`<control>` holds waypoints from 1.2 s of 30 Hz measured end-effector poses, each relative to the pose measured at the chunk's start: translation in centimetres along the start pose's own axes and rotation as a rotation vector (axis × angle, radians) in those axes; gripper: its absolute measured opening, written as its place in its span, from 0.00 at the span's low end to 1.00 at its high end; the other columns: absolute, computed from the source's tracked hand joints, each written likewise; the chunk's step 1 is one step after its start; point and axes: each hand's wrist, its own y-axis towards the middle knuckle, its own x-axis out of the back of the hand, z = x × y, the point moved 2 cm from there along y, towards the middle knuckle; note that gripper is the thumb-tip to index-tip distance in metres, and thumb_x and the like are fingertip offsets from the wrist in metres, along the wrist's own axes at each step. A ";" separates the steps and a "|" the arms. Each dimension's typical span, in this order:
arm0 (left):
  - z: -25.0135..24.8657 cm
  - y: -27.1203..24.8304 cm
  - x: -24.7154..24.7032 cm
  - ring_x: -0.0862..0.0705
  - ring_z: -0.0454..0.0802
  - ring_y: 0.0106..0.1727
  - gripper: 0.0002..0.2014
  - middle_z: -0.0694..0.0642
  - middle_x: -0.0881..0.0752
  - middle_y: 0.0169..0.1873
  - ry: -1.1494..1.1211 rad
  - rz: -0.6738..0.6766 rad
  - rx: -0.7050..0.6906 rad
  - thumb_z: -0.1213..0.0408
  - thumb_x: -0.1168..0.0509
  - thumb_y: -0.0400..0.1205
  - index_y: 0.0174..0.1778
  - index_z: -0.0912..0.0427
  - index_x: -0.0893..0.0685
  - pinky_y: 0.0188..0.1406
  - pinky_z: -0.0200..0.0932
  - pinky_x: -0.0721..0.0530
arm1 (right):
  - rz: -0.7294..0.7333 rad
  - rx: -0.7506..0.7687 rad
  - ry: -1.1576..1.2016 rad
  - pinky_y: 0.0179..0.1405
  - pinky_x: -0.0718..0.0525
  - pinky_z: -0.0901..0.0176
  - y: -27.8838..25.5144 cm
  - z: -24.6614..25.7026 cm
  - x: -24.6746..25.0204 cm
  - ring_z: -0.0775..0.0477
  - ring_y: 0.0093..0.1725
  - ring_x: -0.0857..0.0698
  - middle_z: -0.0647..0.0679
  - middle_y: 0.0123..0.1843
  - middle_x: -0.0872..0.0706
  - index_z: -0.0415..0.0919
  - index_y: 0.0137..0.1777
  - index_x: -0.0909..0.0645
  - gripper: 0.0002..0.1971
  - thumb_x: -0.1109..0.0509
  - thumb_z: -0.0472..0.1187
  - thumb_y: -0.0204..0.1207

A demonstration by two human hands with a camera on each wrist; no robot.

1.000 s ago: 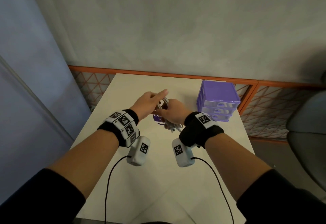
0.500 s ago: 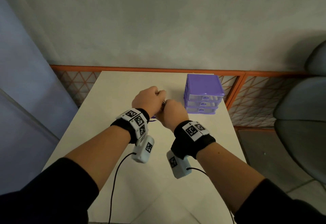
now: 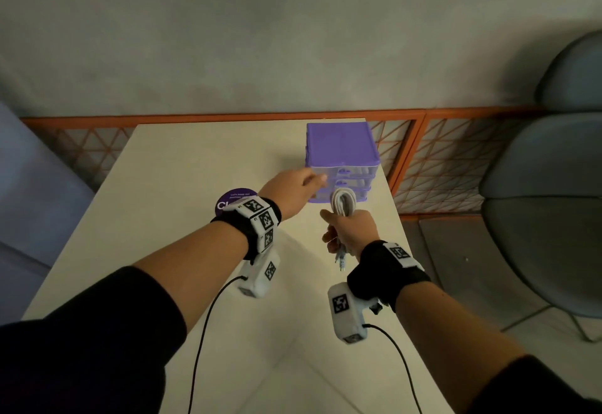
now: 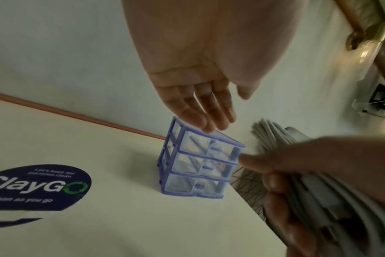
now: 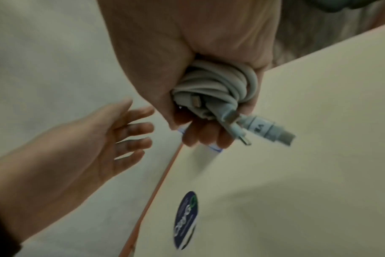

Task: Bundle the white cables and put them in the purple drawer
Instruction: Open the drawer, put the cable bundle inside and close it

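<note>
My right hand (image 3: 350, 232) grips the bundle of white cables (image 3: 342, 202) upright in its fist, loops sticking out above and plug ends hanging below. In the right wrist view the coiled white cables (image 5: 218, 85) fill the fist and two plugs (image 5: 266, 128) poke out. The purple drawer unit (image 3: 342, 149) stands at the table's far right with three clear-fronted drawers, all closed (image 4: 200, 163). My left hand (image 3: 293, 187) reaches toward its top left corner with straight fingers (image 4: 209, 111), holding nothing; whether they touch it is unclear.
A round dark sticker (image 3: 229, 200) lies on the cream table (image 3: 182, 166) left of the drawers. An orange mesh fence (image 3: 439, 159) runs behind the table, whose right edge is close to the drawer unit. Grey chairs (image 3: 547, 205) stand to the right.
The hands, together on the cables before, have parted. The left hand let go and reached out to the drawer unit; the right hand keeps the bundle and has lifted it upright.
</note>
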 end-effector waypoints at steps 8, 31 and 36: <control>2.3 7.8 -3.3 0.32 0.53 0.70 0.17 0.57 0.28 0.66 0.306 -0.115 -0.104 0.59 0.39 0.83 0.69 0.53 0.25 0.68 0.49 0.26 | -0.206 -0.204 0.370 0.25 0.24 0.55 7.8 -3.3 2.1 0.45 0.15 0.28 0.42 0.17 0.25 0.33 0.28 0.25 0.14 0.30 0.32 0.76; 3.7 10.6 -4.2 0.24 0.53 0.67 0.16 0.59 0.24 0.64 0.351 -0.199 -0.258 0.67 0.34 0.80 0.65 0.61 0.22 0.66 0.40 0.28 | -0.264 -0.243 0.799 0.26 0.25 0.55 12.7 -4.0 -0.8 0.45 0.21 0.24 0.44 0.23 0.24 0.35 0.31 0.18 0.09 0.25 0.38 0.68; 3.4 10.7 -3.6 0.24 0.52 0.66 0.16 0.57 0.24 0.63 0.344 -0.143 -0.207 0.65 0.33 0.80 0.64 0.59 0.21 0.63 0.38 0.28 | -0.272 -0.270 0.827 0.23 0.27 0.56 7.8 -7.0 -0.8 0.45 0.21 0.24 0.42 0.24 0.24 0.35 0.31 0.16 0.10 0.25 0.39 0.71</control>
